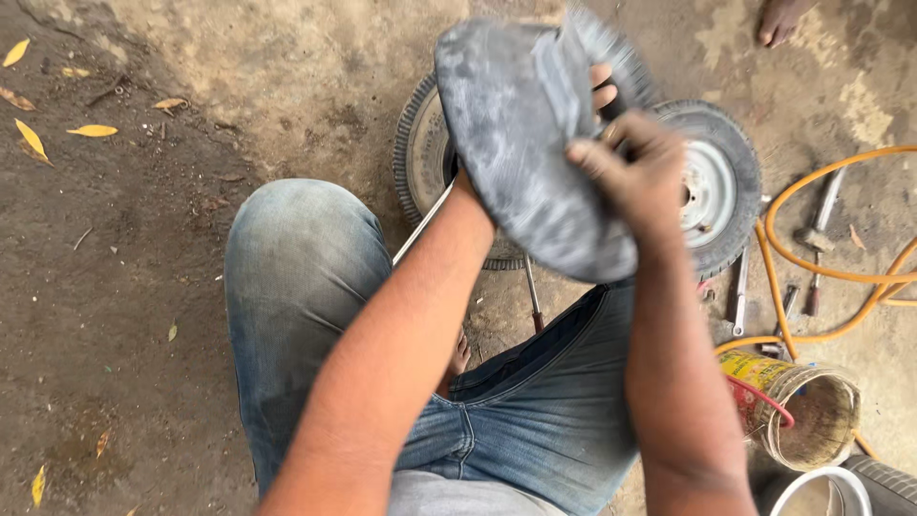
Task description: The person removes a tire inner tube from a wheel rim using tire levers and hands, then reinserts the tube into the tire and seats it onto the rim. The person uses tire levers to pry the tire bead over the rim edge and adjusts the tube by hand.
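We grip a grey rubber tube [525, 143] in both hands: right hand [635, 172] clenched on it, left hand [604, 91] mostly hidden behind, above the wheel [712, 186].

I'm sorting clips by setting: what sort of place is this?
Probably an open-air tyre repair spot on bare ground. Both hands, left and right, hold a grey inner tube above a small wheel; an orange hose and hammer lie nearby.

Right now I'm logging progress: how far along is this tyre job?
Done: the grey inner tube is out, off the wheel on the ground. In hand: both hands, left hand and right hand, hold the tube up. Left: the tube is not yet back in.
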`<state>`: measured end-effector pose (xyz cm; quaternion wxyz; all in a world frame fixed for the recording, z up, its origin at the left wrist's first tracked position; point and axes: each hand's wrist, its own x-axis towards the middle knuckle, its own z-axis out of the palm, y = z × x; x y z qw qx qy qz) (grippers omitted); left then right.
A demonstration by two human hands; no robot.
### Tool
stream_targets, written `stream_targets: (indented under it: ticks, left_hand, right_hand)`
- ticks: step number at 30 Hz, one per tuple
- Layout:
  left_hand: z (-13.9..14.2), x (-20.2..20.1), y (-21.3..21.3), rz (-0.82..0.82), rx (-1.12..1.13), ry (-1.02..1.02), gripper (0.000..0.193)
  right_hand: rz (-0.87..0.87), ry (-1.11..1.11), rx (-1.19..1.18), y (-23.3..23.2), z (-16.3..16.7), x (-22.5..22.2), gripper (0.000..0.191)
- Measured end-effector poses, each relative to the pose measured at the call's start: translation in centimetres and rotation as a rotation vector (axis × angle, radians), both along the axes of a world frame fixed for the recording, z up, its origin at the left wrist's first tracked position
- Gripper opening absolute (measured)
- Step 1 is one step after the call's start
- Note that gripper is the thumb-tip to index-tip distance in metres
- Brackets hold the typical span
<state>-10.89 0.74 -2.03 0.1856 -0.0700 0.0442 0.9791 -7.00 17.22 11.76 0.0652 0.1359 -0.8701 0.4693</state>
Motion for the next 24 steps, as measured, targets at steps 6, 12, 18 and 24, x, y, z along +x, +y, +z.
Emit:
stream_targets:
  ticks: [6, 12, 18, 24]
  left_hand:
    - [1.1, 4.2, -0.8, -0.117, 0.096, 0.192, 0.052]
    - [3.0, 3.3, -2.0, -0.218, 0.084, 0.34, 0.057]
    - [6.2, 5.9, -2.6, -0.182, 0.048, 0.257, 0.072]
    - [6.9, 3.6, -3.6, -0.29, 0.082, 0.385, 0.066]
  right_hand:
    - [0.087, -0.223, 0.098, -0.9, -3.6, 7.3, 0.037]
    - [-0.054, -0.022, 0.486, -0.8, -3.1, 8.7, 0.034]
    - [0.169, -0.24, 0.165, 0.5, -4.2, 6.8, 0.045]
    - [0.161, -0.072, 0.443, 1.5, -4.2, 6.7, 0.038]
